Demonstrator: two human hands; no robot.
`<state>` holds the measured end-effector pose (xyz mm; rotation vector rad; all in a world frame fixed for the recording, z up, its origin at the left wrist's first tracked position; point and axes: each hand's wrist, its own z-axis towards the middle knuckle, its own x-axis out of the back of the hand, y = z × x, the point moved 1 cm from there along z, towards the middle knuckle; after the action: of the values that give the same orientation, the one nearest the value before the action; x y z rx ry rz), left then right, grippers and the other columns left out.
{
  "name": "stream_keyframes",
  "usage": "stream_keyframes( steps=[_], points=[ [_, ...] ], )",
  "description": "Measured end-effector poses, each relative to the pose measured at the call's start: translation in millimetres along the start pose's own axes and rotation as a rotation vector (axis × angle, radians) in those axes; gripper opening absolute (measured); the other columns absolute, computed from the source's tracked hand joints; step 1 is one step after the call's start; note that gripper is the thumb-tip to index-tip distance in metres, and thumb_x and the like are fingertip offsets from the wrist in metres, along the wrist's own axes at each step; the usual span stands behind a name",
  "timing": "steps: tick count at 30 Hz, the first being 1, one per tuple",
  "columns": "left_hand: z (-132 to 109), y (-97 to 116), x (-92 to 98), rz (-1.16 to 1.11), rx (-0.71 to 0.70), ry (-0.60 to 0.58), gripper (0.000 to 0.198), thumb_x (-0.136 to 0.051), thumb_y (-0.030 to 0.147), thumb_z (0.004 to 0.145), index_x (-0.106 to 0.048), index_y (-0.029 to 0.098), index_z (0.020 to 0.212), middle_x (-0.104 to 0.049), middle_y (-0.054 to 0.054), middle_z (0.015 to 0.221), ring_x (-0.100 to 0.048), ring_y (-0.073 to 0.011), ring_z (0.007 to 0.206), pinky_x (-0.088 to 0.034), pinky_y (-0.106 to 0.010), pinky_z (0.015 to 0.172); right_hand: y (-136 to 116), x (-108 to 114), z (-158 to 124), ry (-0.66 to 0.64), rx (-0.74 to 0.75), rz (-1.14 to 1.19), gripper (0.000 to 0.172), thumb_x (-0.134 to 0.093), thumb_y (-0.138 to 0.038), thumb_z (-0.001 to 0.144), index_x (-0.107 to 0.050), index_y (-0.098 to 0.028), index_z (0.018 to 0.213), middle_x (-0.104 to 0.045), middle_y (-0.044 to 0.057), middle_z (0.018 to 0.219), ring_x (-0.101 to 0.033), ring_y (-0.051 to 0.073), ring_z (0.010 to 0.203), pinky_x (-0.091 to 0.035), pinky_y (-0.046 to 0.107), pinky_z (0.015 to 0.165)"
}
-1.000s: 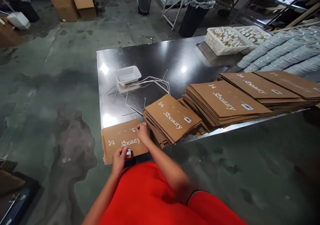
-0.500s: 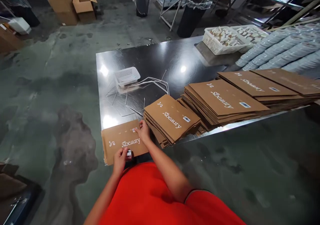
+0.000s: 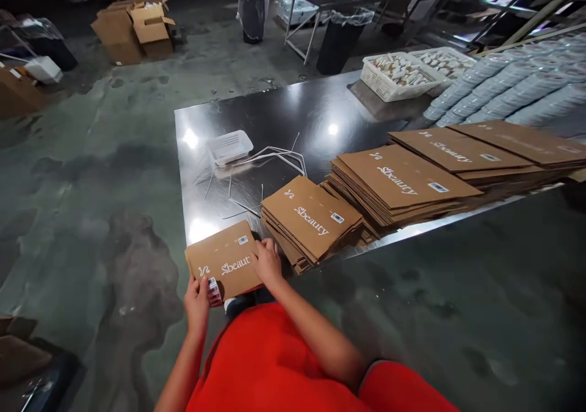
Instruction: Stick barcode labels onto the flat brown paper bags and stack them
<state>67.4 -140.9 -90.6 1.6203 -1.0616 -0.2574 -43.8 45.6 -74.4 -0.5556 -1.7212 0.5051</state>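
A brown cardboard mailer (image 3: 229, 250) with white "beauty" lettering lies at the near left corner of the metal table. A small white-and-blue label (image 3: 242, 240) sits on its upper right part. My right hand (image 3: 268, 262) is closed on the mailer's right edge, covering the end of the lettering. At the lower left edge, my left hand (image 3: 196, 302) is closed around a strip of labels (image 3: 213, 292), with fingers also against the mailer. To the right rests a stack of labelled mailers (image 3: 311, 213).
Bigger mailer stacks (image 3: 403, 177) run right along the metal table (image 3: 315, 110). Thin white strips (image 3: 270, 152) lie near a small white basket (image 3: 229, 148). White crates (image 3: 398, 79) and wrapped bundles (image 3: 494, 82) stand farther back. Bins and cartons (image 3: 149, 24) stand on the floor.
My right hand has moved off the label to the mailer's right edge. My left hand, with the label strip, has shifted left and down to the mailer's lower left edge.
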Motion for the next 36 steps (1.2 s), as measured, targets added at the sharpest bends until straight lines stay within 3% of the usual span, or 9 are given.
stream_keyframes(
  steps=[3,6,10,12,15,20,24,29,36],
  points=[
    [-4.9,11.9,7.2,-0.091,0.092,0.082,0.053,-0.065,0.055,0.066,-0.068,0.010,0.093,-0.068,-0.011,0.094,-0.063,-0.0208,0.070,-0.049,-0.029,0.058,-11.6,23.3,0.3,-0.154,0.012,0.240,0.016,-0.062,-0.020,0.074,-0.056,-0.019,0.089,-0.062,0.004,0.085,-0.059,0.018,0.079,-0.045,0.028,0.070],
    [-14.4,46.9,19.1,-0.174,0.021,0.126,0.059,-0.063,0.053,0.072,-0.063,0.015,0.117,-0.068,-0.009,0.105,-0.064,-0.0189,0.077,-0.050,-0.028,0.065,-11.1,65.2,0.8,-0.270,0.099,0.701,0.028,-0.062,-0.023,0.072,-0.051,-0.021,0.098,-0.064,0.000,0.080,-0.060,0.015,0.070,-0.046,0.027,0.065],
    [-31.1,100.2,17.7,-0.063,-0.394,0.077,0.032,-0.058,0.045,0.081,-0.069,0.015,0.078,-0.059,-0.008,0.126,-0.056,-0.0234,0.111,-0.044,-0.030,0.092,29.9,124.6,3.4,0.155,0.002,0.930,0.039,-0.060,-0.040,0.074,-0.043,-0.022,0.105,-0.062,0.002,0.085,-0.059,0.015,0.069,-0.048,0.029,0.064],
    [-38.6,110.5,7.6,-0.064,-0.420,-0.001,0.033,-0.057,0.044,0.082,-0.066,0.015,0.070,-0.061,-0.009,0.123,-0.056,-0.0233,0.111,-0.043,-0.031,0.093,61.7,140.9,7.1,0.364,-0.178,0.846,0.041,-0.056,-0.044,0.074,-0.041,-0.021,0.104,-0.059,0.000,0.077,-0.055,0.015,0.060,-0.047,0.030,0.060],
    [-47.3,106.5,-9.2,-0.079,-0.323,-0.145,0.034,-0.057,0.048,0.081,-0.070,0.016,0.079,-0.065,-0.009,0.113,-0.059,-0.0227,0.104,-0.046,-0.032,0.088,96.5,147.6,12.1,0.518,-0.378,0.492,0.041,-0.058,-0.041,0.070,-0.044,-0.018,0.100,-0.053,0.001,0.071,-0.053,0.020,0.064,-0.047,0.036,0.064],
    [-59.2,96.7,-23.2,-0.054,-0.250,-0.283,0.038,-0.058,0.051,0.079,-0.072,0.016,0.085,-0.067,-0.009,0.104,-0.061,-0.0217,0.093,-0.048,-0.030,0.077,86.2,139.5,9.5,0.702,-0.279,0.028,0.062,-0.061,-0.033,0.070,-0.039,-0.009,0.123,-0.046,0.020,0.113,-0.049,0.030,0.103,-0.043,0.043,0.086],
    [-64.3,99.9,-27.6,-0.052,-0.309,-0.325,0.036,-0.058,0.050,0.080,-0.071,0.016,0.077,-0.067,-0.009,0.099,-0.061,-0.0196,0.087,-0.049,-0.027,0.072,65.4,127.8,10.1,0.576,-0.243,-0.185,0.063,-0.056,-0.023,0.075,-0.038,-0.011,0.135,-0.034,0.023,0.134,-0.039,0.035,0.118,-0.039,0.048,0.094],
    [-66.7,99.6,-26.5,-0.056,-0.296,-0.310,0.036,-0.059,0.050,0.079,-0.072,0.016,0.076,-0.067,-0.009,0.096,-0.062,-0.0190,0.081,-0.050,-0.026,0.067,72.1,118.3,7.0,0.329,-0.186,-0.380,0.050,-0.038,-0.012,0.085,-0.052,-0.029,0.130,-0.031,0.007,0.149,-0.027,0.033,0.133,-0.034,0.054,0.098],
    [-67.6,100.8,-24.8,-0.083,-0.231,-0.268,0.040,-0.059,0.052,0.078,-0.072,0.014,0.084,-0.067,-0.011,0.096,-0.062,-0.0200,0.080,-0.051,-0.026,0.065,81.2,126.8,-7.4,0.435,-0.148,-0.427,0.043,-0.047,-0.038,0.088,-0.058,-0.019,0.126,-0.043,0.017,0.139,-0.033,0.039,0.128,-0.033,0.059,0.097]
  ],
)
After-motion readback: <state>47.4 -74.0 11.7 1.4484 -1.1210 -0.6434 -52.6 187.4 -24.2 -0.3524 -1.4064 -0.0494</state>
